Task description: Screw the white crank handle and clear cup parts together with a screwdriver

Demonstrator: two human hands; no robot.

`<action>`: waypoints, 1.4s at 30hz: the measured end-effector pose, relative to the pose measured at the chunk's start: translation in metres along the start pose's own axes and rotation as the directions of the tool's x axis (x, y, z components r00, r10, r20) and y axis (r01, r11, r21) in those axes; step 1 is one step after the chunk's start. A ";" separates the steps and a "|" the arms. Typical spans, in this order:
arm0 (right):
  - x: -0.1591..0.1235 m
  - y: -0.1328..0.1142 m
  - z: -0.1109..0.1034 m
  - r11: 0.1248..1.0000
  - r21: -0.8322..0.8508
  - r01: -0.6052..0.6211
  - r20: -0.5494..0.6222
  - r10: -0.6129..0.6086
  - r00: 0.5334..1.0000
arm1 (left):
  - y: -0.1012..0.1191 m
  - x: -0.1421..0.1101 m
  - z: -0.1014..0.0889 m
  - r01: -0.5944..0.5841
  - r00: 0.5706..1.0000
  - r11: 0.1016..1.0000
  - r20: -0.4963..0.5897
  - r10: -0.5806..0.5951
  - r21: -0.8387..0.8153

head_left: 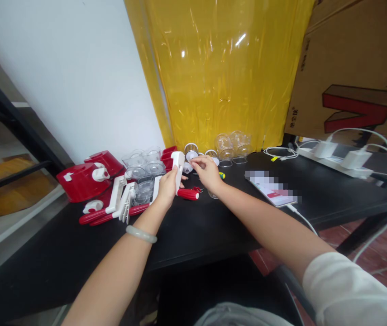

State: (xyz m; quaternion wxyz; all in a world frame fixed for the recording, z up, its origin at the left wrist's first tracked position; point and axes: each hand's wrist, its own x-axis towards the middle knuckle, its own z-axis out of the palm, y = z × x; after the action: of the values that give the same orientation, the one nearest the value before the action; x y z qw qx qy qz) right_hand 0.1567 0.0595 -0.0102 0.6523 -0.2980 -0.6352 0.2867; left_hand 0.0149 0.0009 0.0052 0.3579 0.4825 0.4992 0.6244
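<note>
Left grip (169,184) closed on white part (179,166), roughly upright over the counter (210,235).
Red handle (188,194) juts right from its lower end. Right grip (208,171) just beside, looks pinched; can't tell on what, if anything. Clear cups (233,147) behind, red housings (83,184) left, phone (270,190) and power strip (332,162) right.
</note>
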 end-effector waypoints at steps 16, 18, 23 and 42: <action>-0.003 -0.007 -0.004 0.992 0.095 -0.077 0.126 0.065 0.990 | -0.002 -0.006 0.008 0.071 0.994 0.993 0.093 -0.062 -0.094; -0.004 -0.009 -0.003 0.994 0.084 -0.063 0.111 0.054 0.992 | -0.002 -0.006 0.009 0.077 0.993 0.992 0.093 -0.067 -0.100; -0.006 -0.011 -0.003 1.000 0.018 -0.022 0.048 0.021 0.999 | -0.001 -0.007 0.010 0.049 0.998 0.988 0.035 -0.045 -0.147; -0.006 -0.005 -0.006 0.914 -0.226 0.337 0.250 -0.280 0.927 | -0.001 -0.005 0.007 0.010 0.999 0.995 -0.031 -0.013 -0.102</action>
State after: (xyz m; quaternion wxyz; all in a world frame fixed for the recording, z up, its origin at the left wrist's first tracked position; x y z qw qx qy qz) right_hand 0.1622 0.0510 -0.0105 0.5723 -0.2457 -0.7727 0.1225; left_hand 0.0234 -0.0017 0.0033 0.3776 0.4511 0.4749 0.6545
